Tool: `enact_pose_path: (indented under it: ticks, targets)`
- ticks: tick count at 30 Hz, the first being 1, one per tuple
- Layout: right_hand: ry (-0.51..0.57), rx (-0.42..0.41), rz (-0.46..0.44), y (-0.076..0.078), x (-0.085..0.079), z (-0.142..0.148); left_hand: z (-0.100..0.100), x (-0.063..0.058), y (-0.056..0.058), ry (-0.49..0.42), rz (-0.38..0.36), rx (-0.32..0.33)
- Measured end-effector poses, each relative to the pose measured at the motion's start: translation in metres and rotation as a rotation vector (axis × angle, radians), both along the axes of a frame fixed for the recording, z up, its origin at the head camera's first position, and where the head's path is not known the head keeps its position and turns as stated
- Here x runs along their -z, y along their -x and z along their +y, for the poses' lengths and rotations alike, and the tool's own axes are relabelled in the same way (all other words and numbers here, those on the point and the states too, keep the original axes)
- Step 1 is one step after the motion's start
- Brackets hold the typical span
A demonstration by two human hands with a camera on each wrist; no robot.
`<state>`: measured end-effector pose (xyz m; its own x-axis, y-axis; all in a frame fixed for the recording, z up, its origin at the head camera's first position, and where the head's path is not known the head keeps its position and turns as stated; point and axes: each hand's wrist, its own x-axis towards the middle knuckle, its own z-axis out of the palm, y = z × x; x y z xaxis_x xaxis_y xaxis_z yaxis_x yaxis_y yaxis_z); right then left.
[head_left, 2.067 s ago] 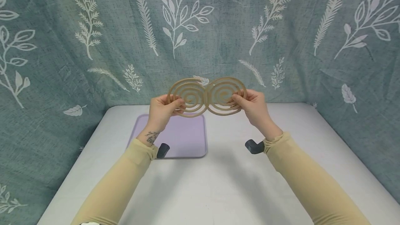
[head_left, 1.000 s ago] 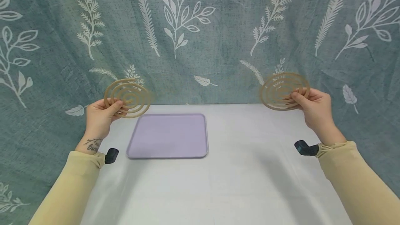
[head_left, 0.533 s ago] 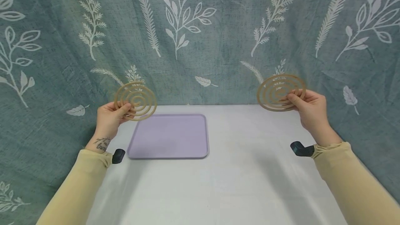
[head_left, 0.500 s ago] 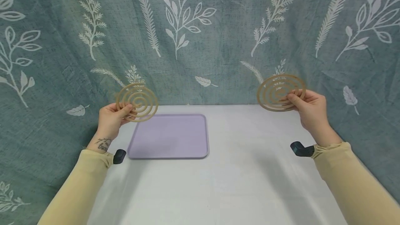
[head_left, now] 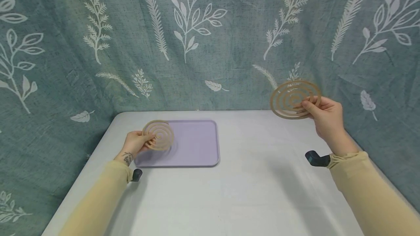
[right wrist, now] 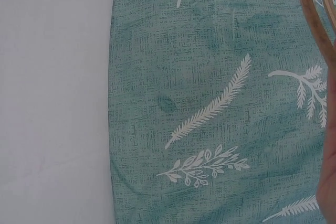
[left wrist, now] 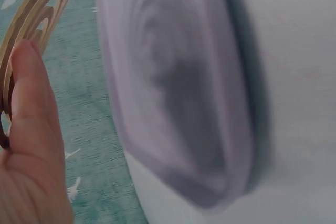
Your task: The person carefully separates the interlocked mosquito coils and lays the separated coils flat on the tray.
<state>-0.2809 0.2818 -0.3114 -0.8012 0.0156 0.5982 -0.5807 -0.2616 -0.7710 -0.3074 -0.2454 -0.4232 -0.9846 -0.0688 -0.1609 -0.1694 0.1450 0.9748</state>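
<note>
My left hand pinches a tan spiral mosquito coil by its left side, thumb in front. It is tilted up over the left part of a flat lilac tray, and its shadow falls on the tray in the left wrist view, where the coil stands clear of the surface. On the right, my right hand holds a second tan mosquito coil raised well above the table, gripped at its right side. Only an edge of this coil shows in the right wrist view.
A white table spreads under both arms, with the tray at its back left. Behind and at the sides hangs a green-blue curtain with white leaf prints. A dark wrist-worn device sits at each cuff.
The two coils, earlier side by side and touching or overlapping, are now apart. My left hand has since come down and rightward over the tray with its coil; the right hand has barely moved lately.
</note>
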Motion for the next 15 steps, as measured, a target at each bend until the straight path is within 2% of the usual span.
enact_pose_path:
  ticks: [10, 13, 15]
  targets:
    - [0.018, 0.030, -0.023, -0.001, 0.000, 0.000, 0.000, 0.023, 0.006, 0.086, -0.114, -0.062]
    - [0.030, 0.047, -0.043, -0.001, 0.001, 0.000, -0.002, 0.027, 0.007, 0.134, -0.122, -0.072]
    - [0.033, 0.052, -0.049, -0.001, 0.002, 0.000, -0.002, 0.029, 0.008, 0.201, -0.101, -0.073]
